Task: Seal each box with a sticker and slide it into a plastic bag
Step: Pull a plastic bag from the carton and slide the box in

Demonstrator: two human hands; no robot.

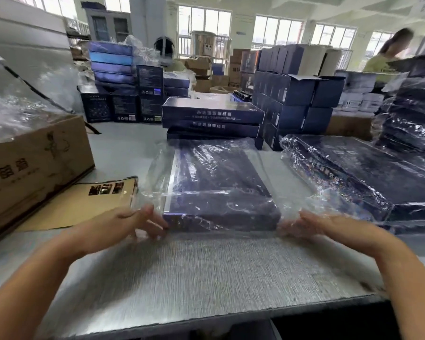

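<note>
Forearms, two, bare, entering from the lower corners and converging over the grey table, both raised off its surface. Left hand: fingers fairly straight and spread, tips at the near-left corner of the box, touching the loose film there, thumb uppermost. Motion blur hides whether they pinch the film or only press on it. Right hand: palm turned inward, fingers extended toward the near-right corner of the box and veiled by clear film; grasp likewise cannot be told. Box: dark blue, flat, lying face up on the table between the two hands, its near edge level with the fingertips. Plastic bag: clear, crinkled, covering the top and sides of the box, slack film bunched on the left side and at both near corners. Just left of it, a brown printed sheet lying flat, partly under a cardboard carton holding more clear plastic. Just behind the box, a stack of unbagged blue boxes. To the right, bagged boxes lying flat, and beyond them a taller bagged stack. Far right background, a person, blurred.
</note>
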